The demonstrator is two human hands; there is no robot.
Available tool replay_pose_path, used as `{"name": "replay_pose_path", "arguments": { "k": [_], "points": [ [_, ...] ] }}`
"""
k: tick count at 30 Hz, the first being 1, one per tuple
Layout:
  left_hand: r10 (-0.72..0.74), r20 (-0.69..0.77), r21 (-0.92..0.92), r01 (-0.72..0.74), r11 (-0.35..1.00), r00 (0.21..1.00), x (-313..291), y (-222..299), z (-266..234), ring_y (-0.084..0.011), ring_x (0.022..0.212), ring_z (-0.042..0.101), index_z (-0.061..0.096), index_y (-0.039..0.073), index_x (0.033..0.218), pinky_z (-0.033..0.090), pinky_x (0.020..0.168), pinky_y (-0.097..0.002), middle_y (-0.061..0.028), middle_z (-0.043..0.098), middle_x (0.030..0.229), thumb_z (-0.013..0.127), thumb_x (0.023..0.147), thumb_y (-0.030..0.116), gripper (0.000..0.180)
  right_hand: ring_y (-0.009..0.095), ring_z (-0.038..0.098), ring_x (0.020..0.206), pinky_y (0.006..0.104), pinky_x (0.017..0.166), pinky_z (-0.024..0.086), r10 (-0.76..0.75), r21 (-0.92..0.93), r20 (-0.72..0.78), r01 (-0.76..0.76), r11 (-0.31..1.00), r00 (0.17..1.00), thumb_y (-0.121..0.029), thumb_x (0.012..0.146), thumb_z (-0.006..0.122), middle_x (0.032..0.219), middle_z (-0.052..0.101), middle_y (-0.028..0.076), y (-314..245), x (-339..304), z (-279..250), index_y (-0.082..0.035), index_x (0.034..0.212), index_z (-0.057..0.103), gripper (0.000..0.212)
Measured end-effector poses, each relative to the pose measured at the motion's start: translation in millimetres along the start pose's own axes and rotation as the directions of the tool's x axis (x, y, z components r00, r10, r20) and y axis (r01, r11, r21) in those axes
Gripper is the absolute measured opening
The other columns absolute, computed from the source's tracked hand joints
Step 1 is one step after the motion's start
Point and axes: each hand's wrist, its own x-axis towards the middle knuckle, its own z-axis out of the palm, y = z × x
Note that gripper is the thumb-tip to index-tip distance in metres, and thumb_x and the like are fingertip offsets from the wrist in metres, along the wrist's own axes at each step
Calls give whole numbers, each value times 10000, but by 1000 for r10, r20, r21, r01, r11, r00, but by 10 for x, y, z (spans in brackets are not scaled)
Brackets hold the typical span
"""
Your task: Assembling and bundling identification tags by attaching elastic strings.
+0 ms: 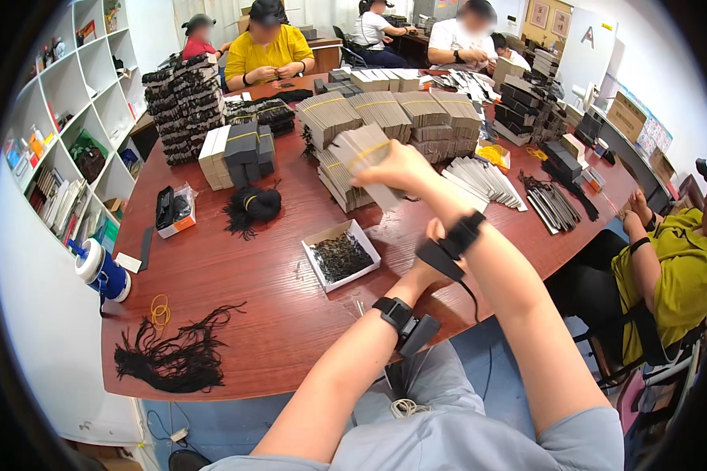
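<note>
My right hand [399,170] reaches across the table and is closed on a bundle of grey card strips [357,149] with a yellow rubber band round it. The bundle is tilted, in front of a stack of similar banded bundles [381,108]. Below my right forearm, my left hand [426,275] is partly covered by the black device on my right wrist. Its fingers are mostly hidden, so I cannot tell what they hold. Nearest to it stands a white open box [374,271] with small dark pieces [339,256] inside.
Black cords [177,353] and yellow rubber bands [159,312] lie at front left, near a blue jug [106,271]. A black cord bundle [253,206] lies left of the box. Fanned grey strips [487,182] lie right. Several people work around; one sits close at right [660,275].
</note>
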Motion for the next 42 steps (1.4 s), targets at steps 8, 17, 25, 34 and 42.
{"name": "replay_pose_path", "arguments": {
  "k": [8, 17, 25, 34, 42],
  "points": [
    [249, -309, 4, -261, 965, 918, 97, 299, -71, -243, 1187, 342, 340, 44, 1274, 213, 1028, -350, -94, 403, 1282, 476, 856, 230, 478, 361, 337, 1173, 505, 875, 364, 199, -353, -172, -249, 902, 965, -569, 578, 682, 1288, 310, 231, 3, 519, 523, 16, 1299, 241, 1028],
    [94, -41, -32, -95, 995, 995, 62, 272, -150, -322, 1187, 329, 441, 55, 1195, 237, 997, -435, -122, 408, 1270, 545, 783, 257, 471, 394, 291, 1191, 532, 909, 301, -102, -362, -338, -29, 932, 936, -491, 669, 580, 1350, 251, 203, 295, 576, 676, -101, 1314, 316, 799],
    [-231, 232, -259, 289, 922, 945, 229, 381, -305, -287, 1088, 440, 445, 68, 1168, 335, 944, -375, -176, 487, 1134, 549, 757, 224, 452, 338, 243, 1239, 562, 955, 209, -277, -41, -523, 301, 953, 806, -521, 672, 603, 1290, 330, 191, 1063, 370, 232, -76, 1250, 366, 768],
    [-265, 230, -182, 309, 933, 936, 267, 494, -501, -316, 1073, 447, 606, 78, 949, 356, 908, -403, -136, 506, 1116, 661, 670, 221, 318, 337, 515, 1046, 367, 905, 381, 611, 378, -467, -480, 791, 639, -574, 641, 613, 1107, 509, 289, 3270, -405, -740, 97, 1187, 421, 886],
    [-237, 252, -183, 287, 940, 938, 301, 526, -544, -311, 1071, 445, 597, 71, 967, 358, 906, -394, -128, 504, 1114, 647, 684, 213, 320, 349, 395, 1177, 362, 941, 348, 668, 76, -324, -685, 725, 670, -783, 477, 554, 1203, 442, 282, 3097, 49, -671, 108, 1145, 467, 1117]
  ]
}}
